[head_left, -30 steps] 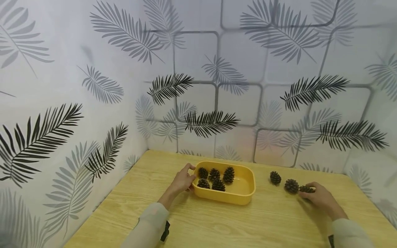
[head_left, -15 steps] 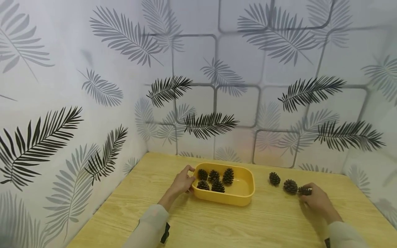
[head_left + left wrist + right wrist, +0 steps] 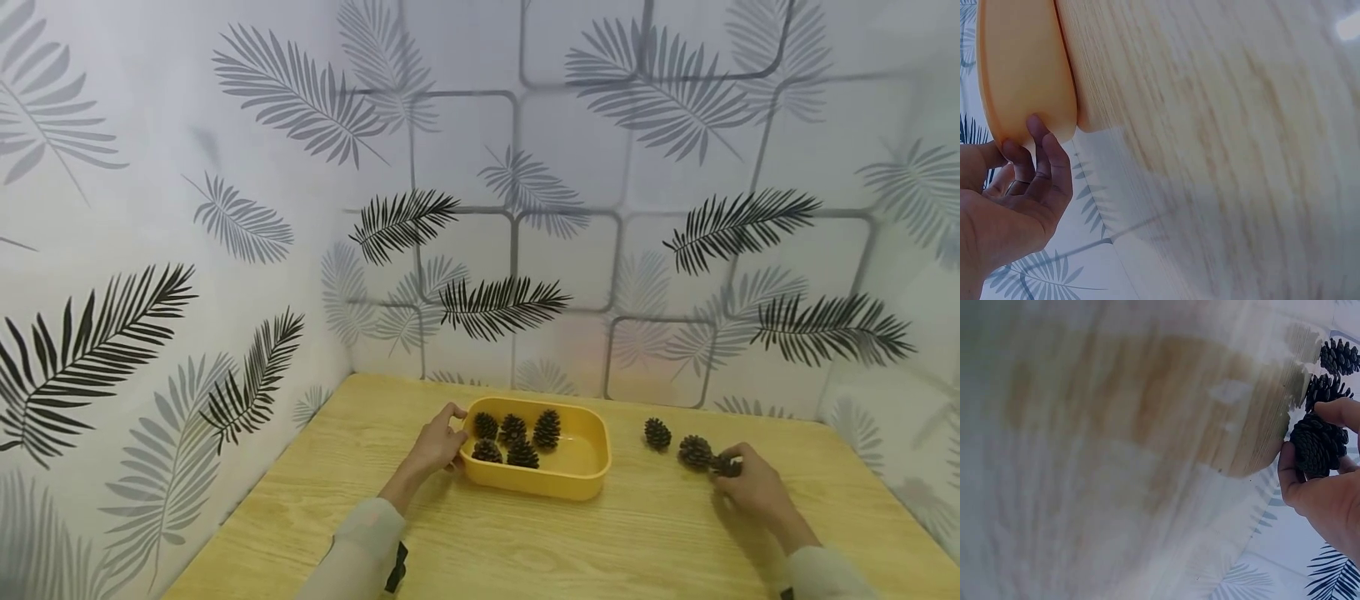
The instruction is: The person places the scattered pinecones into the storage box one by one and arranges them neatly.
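Note:
A yellow tub (image 3: pixel 558 485) stands on the wooden table and holds several pine cones (image 3: pixel 513 439). My left hand (image 3: pixel 437 447) grips its left end, fingers curled on the yellow tub's wall (image 3: pixel 1025 81) in the left wrist view. To the right, my right hand (image 3: pixel 750 486) pinches a pine cone (image 3: pixel 726 466) between thumb and fingers just above the table; the held cone (image 3: pixel 1317 445) shows close up in the right wrist view. Two more cones (image 3: pixel 657 433) (image 3: pixel 695 451) lie on the table left of it, also visible as the loose cones (image 3: pixel 1339 357) (image 3: pixel 1324 391).
The table (image 3: pixel 525 542) sits in a corner, with leaf-patterned walls (image 3: pixel 187 275) close on the left, behind and on the right. Bare wood lies between the tub and the near edge.
My right hand has closed on the rightmost cone and drawn it slightly up and left. The left hand stays on the tub's end. The head view has tilted a little.

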Demonstrator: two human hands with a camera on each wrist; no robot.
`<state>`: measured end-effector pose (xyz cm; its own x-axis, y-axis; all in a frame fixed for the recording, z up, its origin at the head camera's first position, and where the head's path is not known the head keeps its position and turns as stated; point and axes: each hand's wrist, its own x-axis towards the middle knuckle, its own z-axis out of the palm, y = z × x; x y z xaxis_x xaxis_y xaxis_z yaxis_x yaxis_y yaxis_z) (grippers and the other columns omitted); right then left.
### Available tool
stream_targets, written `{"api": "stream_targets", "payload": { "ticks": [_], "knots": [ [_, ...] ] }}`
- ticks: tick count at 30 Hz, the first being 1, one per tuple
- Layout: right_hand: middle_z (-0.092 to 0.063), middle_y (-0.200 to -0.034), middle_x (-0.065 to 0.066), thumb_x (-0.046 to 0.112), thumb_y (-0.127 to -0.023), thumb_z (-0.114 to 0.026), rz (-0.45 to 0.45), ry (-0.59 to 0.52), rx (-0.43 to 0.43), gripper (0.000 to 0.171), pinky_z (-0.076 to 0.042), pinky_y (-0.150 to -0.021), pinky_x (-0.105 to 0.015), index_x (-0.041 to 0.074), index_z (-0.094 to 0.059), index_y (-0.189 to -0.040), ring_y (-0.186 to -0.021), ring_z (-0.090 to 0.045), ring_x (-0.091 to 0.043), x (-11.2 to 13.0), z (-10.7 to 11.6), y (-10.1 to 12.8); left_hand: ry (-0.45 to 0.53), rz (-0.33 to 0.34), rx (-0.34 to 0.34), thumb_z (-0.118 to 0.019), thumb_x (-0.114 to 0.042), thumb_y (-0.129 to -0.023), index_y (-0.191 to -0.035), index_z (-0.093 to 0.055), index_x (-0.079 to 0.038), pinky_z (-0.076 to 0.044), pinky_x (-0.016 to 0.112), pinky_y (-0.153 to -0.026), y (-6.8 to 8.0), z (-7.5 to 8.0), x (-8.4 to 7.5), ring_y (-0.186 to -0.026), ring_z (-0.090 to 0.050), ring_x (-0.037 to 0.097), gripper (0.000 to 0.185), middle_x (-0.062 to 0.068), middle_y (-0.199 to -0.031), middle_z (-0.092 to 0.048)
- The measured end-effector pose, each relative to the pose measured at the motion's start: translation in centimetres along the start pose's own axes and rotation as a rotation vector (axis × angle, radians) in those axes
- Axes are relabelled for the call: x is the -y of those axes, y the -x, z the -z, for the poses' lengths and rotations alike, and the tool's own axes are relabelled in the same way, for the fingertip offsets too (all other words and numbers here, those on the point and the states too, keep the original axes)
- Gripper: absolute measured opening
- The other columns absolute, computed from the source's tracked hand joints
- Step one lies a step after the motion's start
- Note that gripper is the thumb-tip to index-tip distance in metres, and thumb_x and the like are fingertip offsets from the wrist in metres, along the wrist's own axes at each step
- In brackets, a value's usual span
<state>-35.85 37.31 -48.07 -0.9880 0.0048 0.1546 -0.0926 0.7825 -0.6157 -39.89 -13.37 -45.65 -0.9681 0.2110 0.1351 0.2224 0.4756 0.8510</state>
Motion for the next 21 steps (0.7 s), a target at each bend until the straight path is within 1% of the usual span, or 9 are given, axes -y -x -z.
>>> {"api": "stream_targets", "payload": {
  "ticks": [4, 7, 11, 14, 17, 19, 21],
  "knots": [
    [-0.048, -0.129, -0.05, 0.014, -0.095, -0.071, -0.008, -0.006, 0.002, 0.055, -0.053, -0.088, -0.062, -0.015, -0.041, -0.132, -0.114, -0.055, -0.062, 0.2, -0.2, 0.3, 0.002, -0.003, 0.001, -0.051, -0.007, -0.109, -0.142, -0.048, -0.001, -0.06, 0.041, -0.055, -0.2, -0.1, 0.2, -0.064, -0.072, 0.04, 0.034, 0.015, -0.073, -0.065],
    [-0.047, -0.131, -0.051, 0.014, -0.097, -0.069, -0.005, -0.033, 0.014, 0.057, -0.053, -0.088, -0.061, -0.015, -0.038, -0.135, -0.115, -0.055, -0.061, 0.5, -0.1, 0.7, 0.003, -0.01, 0.007, -0.051, -0.007, -0.109, -0.143, -0.047, -0.001, -0.06, 0.041, -0.055, -0.1, -0.1, 0.2, -0.064, -0.072, 0.04, 0.035, 0.014, -0.073, -0.065],
    [-0.046, -0.132, -0.048, 0.015, -0.099, -0.068, -0.014, -0.097, 0.042, 0.06, -0.055, -0.082, -0.054, -0.014, -0.035, -0.139, -0.113, -0.057, -0.056, 0.9, -0.1, 1.0, -0.001, -0.011, 0.008, -0.051, -0.007, -0.109, -0.145, -0.046, 0.0, -0.061, 0.043, -0.057, 0.1, -0.1, -0.1, -0.066, -0.073, 0.041, 0.037, 0.012, -0.073, -0.065],
    [-0.046, -0.134, -0.047, 0.015, -0.099, -0.068, -0.023, -0.133, 0.046, 0.06, -0.055, -0.084, -0.053, -0.012, -0.035, -0.14, -0.116, -0.056, -0.055, 1.1, -0.3, 1.1, -0.004, -0.006, 0.003, -0.051, -0.008, -0.109, -0.145, -0.047, -0.001, -0.061, 0.043, -0.057, 0.2, -0.1, -0.1, -0.067, -0.073, 0.042, 0.036, 0.011, -0.073, -0.065],
    [-0.046, -0.135, -0.046, 0.012, -0.099, -0.068, -0.005, -0.151, 0.027, 0.057, -0.055, -0.085, -0.052, -0.012, -0.036, -0.14, -0.117, -0.055, -0.055, 1.7, -0.5, 1.2, -0.006, -0.002, 0.001, -0.051, -0.007, -0.109, -0.145, -0.047, -0.001, -0.061, 0.043, -0.056, 0.2, -0.1, 0.0, -0.067, -0.073, 0.042, 0.036, 0.011, -0.073, -0.065],
    [-0.045, -0.136, -0.045, 0.008, -0.098, -0.067, 0.013, -0.177, 0.016, 0.055, -0.054, -0.083, -0.049, -0.011, -0.036, -0.14, -0.115, -0.056, -0.053, 2.3, -0.5, 1.3, -0.005, 0.0, 0.001, -0.051, -0.007, -0.109, -0.145, -0.047, -0.001, -0.06, 0.042, -0.056, 0.2, -0.1, -0.1, -0.065, -0.073, 0.04, 0.036, 0.011, -0.073, -0.065],
    [-0.043, -0.139, -0.044, 0.007, -0.098, -0.066, 0.036, -0.18, 0.001, 0.054, -0.054, -0.083, -0.047, -0.01, -0.037, -0.141, -0.117, -0.055, -0.052, 2.9, -0.5, 1.2, -0.003, 0.003, -0.003, -0.051, -0.007, -0.109, -0.145, -0.047, -0.001, -0.06, 0.041, -0.055, 0.2, -0.1, -0.2, -0.064, -0.072, 0.039, 0.036, 0.012, -0.074, -0.065]
  ]
}}
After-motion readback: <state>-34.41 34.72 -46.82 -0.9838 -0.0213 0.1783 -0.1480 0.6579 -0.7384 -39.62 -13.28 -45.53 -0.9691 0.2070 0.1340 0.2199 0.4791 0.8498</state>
